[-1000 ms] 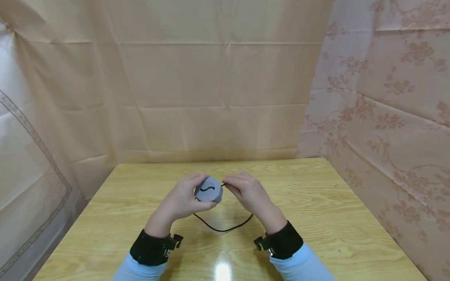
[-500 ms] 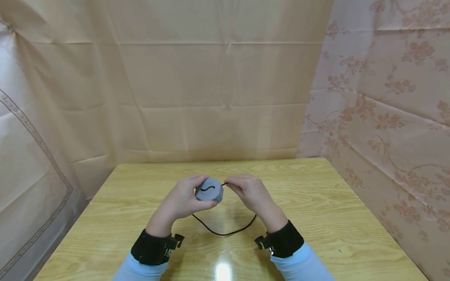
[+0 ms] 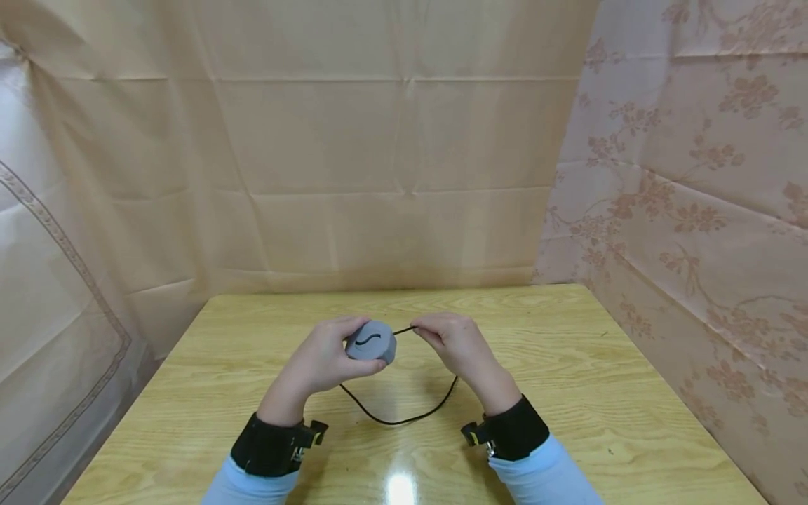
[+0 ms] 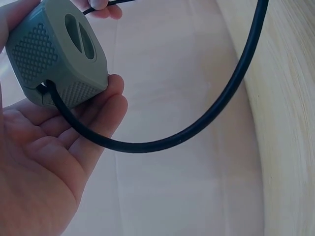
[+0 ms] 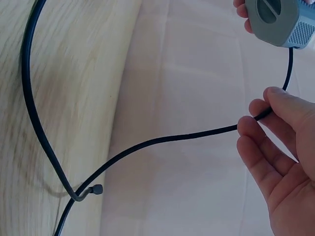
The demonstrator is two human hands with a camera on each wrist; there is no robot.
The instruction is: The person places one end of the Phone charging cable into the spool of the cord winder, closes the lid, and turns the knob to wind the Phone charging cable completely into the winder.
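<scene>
1. Over the middle of the table (image 3: 600,421), both my hands are raised, left and right a short gap apart.
2. Left hand (image 3: 323,358): grasping the case (image 3: 371,341), thumb along its near edge, fingers at its far and left sides.
3. Case: grey, many-sided, held above the wood. Upward face bears a dark S-shaped mark (image 3: 369,339); another face has a round recess (image 4: 84,37) crossed by a bar. Textured patches cover parts of its sides.
4. Right hand (image 3: 456,344): grasping the cable (image 3: 391,423), pinched between thumb and fingertips to the right of the case.
5. Cable: black. A short, nearly straight length spans from the case's right side to my right fingers. Another length leaves a slot on the opposite side and sags in a loop toward the near side, between my forearms.
6. Cable tip (image 5: 97,189): small and dark, beside a spot where two lengths cross in the right wrist view.
7. Both wrists: black bands (image 3: 268,445), pale blue sleeves (image 3: 249,484) below.
8. Beyond the table's far edge: beige curtain (image 3: 303,140). To the right: floral cloth (image 3: 694,217).
</scene>
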